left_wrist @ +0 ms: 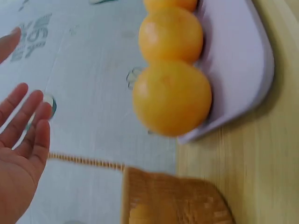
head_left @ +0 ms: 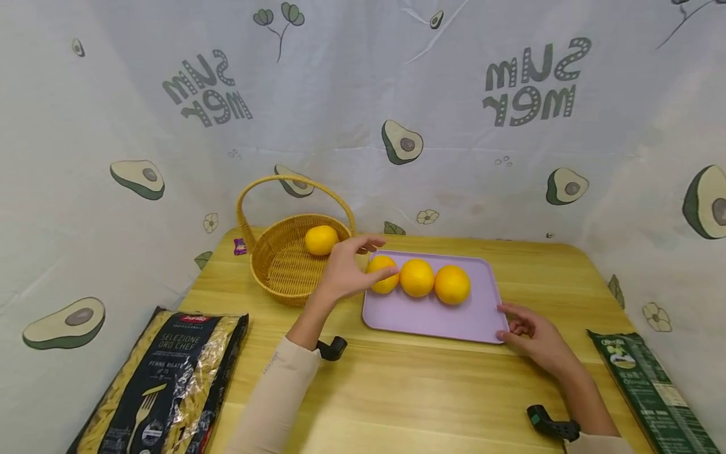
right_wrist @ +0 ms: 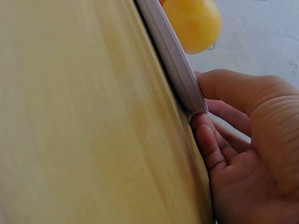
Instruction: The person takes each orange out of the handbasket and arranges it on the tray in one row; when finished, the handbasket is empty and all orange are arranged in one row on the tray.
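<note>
Here, three oranges [head_left: 416,278] sit on one tray [head_left: 422,320].

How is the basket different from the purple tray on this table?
The basket is woven and deep, with a tall arched handle; the tray is smooth and shallow, with none. The basket is rounded, the tray rectangular with rounded corners. The basket holds one orange fruit, the tray three. The right hand grips the tray's edge, not the basket. Both sit on the wooden table and hold similar-looking fruit.
</note>
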A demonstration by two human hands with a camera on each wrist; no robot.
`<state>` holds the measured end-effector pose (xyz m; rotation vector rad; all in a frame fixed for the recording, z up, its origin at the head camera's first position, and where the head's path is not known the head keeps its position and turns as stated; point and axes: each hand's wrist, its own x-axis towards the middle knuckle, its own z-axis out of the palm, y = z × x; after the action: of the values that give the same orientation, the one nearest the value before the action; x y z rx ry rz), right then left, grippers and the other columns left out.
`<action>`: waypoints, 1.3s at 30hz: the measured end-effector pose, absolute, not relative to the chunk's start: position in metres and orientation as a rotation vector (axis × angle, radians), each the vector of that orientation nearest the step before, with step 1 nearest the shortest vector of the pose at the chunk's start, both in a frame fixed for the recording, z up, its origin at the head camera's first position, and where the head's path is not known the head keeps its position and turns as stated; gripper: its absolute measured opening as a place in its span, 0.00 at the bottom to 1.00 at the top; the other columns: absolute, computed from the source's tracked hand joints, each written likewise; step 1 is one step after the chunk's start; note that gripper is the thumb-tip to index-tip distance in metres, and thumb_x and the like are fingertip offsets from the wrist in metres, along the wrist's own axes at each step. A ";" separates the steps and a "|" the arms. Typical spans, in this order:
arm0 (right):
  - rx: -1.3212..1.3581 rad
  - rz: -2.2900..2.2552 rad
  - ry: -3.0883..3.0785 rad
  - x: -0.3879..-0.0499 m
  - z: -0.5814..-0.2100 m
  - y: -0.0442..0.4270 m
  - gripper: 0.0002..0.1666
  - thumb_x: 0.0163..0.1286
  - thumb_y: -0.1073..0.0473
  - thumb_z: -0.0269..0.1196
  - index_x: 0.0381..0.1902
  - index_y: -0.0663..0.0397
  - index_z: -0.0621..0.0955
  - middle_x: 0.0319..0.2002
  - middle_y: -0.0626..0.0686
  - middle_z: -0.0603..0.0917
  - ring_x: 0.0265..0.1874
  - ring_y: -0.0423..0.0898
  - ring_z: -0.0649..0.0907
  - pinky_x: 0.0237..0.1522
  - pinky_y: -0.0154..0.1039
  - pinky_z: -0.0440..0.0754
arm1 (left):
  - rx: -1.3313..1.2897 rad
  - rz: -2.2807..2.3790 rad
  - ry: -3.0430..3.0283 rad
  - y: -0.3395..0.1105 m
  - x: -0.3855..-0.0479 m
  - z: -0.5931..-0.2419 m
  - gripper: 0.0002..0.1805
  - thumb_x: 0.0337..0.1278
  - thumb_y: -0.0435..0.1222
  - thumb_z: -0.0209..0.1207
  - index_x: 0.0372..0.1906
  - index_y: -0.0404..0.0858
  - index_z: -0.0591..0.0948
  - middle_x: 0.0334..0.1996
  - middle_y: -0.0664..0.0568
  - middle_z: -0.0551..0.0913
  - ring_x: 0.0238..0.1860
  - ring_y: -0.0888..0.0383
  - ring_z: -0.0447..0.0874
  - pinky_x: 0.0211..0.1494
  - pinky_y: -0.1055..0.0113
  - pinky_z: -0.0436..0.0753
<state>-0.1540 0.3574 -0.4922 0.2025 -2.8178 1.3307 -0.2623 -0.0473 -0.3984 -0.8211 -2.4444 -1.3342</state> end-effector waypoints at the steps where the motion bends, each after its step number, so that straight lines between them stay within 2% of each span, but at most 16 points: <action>1: 0.194 1.324 -2.821 -0.154 -0.492 0.358 0.35 0.69 0.60 0.70 0.71 0.66 0.73 0.38 0.54 0.79 0.32 0.37 0.75 0.32 0.30 0.75 | -0.813 -1.353 -2.421 -0.054 -0.264 -0.398 0.28 0.49 0.52 0.77 0.55 0.47 0.85 0.49 0.58 0.88 0.48 0.60 0.84 0.57 0.62 0.83; 4: 0.179 1.299 -2.833 -0.154 -0.492 0.359 0.35 0.70 0.60 0.70 0.71 0.66 0.73 0.38 0.53 0.79 0.32 0.38 0.75 0.31 0.30 0.74 | -0.779 -1.400 -2.375 -0.074 -0.271 -0.398 0.24 0.50 0.50 0.76 0.51 0.47 0.85 0.45 0.57 0.88 0.43 0.58 0.84 0.51 0.59 0.84; 7: 0.176 1.285 -2.837 -0.154 -0.490 0.360 0.35 0.70 0.59 0.69 0.70 0.65 0.73 0.38 0.53 0.78 0.31 0.38 0.74 0.31 0.30 0.73 | -0.739 -1.400 -2.377 -0.092 -0.281 -0.397 0.21 0.52 0.49 0.76 0.48 0.44 0.86 0.40 0.55 0.88 0.38 0.52 0.84 0.45 0.56 0.85; 10: 0.185 1.292 -2.827 -0.154 -0.489 0.360 0.35 0.70 0.60 0.70 0.70 0.66 0.73 0.37 0.53 0.78 0.31 0.38 0.74 0.31 0.30 0.74 | -0.691 -1.363 -2.448 -0.109 -0.292 -0.394 0.20 0.53 0.49 0.75 0.46 0.41 0.86 0.39 0.53 0.88 0.37 0.50 0.83 0.43 0.58 0.83; 13: 0.194 1.306 -2.815 -0.153 -0.491 0.360 0.35 0.70 0.61 0.70 0.70 0.67 0.73 0.37 0.53 0.79 0.31 0.38 0.75 0.31 0.30 0.74 | -0.650 -1.297 -2.564 -0.124 -0.304 -0.389 0.22 0.55 0.50 0.73 0.47 0.40 0.86 0.43 0.51 0.88 0.42 0.51 0.83 0.48 0.58 0.84; 17: 0.196 1.324 -2.806 -0.153 -0.494 0.361 0.35 0.69 0.61 0.70 0.71 0.67 0.73 0.37 0.53 0.78 0.31 0.37 0.75 0.30 0.31 0.74 | -0.638 -1.181 -2.710 -0.135 -0.321 -0.384 0.28 0.57 0.52 0.72 0.55 0.38 0.84 0.52 0.44 0.87 0.52 0.45 0.84 0.58 0.52 0.83; 19: 0.192 1.329 -2.806 -0.153 -0.495 0.361 0.35 0.69 0.61 0.70 0.71 0.67 0.73 0.37 0.53 0.78 0.31 0.37 0.75 0.30 0.31 0.74 | -0.621 -1.141 -2.767 -0.138 -0.329 -0.383 0.32 0.56 0.53 0.71 0.60 0.37 0.82 0.58 0.42 0.84 0.58 0.42 0.82 0.64 0.49 0.80; 24: 0.195 1.357 -2.802 -0.152 -0.494 0.360 0.35 0.70 0.61 0.69 0.71 0.68 0.73 0.37 0.53 0.78 0.31 0.38 0.74 0.30 0.31 0.74 | -0.518 -1.120 -2.856 -0.141 -0.343 -0.386 0.39 0.56 0.55 0.72 0.69 0.42 0.76 0.68 0.43 0.77 0.69 0.42 0.73 0.72 0.44 0.74; 30: 0.207 1.364 -2.793 -0.151 -0.492 0.356 0.35 0.70 0.61 0.69 0.70 0.68 0.73 0.36 0.54 0.78 0.30 0.38 0.74 0.30 0.31 0.74 | -0.475 -1.102 -2.904 -0.144 -0.356 -0.397 0.44 0.55 0.52 0.74 0.75 0.42 0.71 0.75 0.44 0.70 0.75 0.40 0.66 0.76 0.42 0.68; 39: 0.189 1.348 -2.805 -0.152 -0.493 0.357 0.35 0.70 0.60 0.70 0.70 0.67 0.73 0.36 0.53 0.78 0.30 0.38 0.74 0.30 0.31 0.73 | -0.452 -0.935 -3.090 -0.144 -0.361 -0.412 0.43 0.57 0.48 0.73 0.77 0.45 0.70 0.77 0.41 0.66 0.78 0.39 0.61 0.79 0.42 0.62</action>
<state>-0.1523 0.3566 -0.4928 0.1890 -2.8050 1.3477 -0.3612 -0.1438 -0.4124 -0.4518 -3.0900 -0.9347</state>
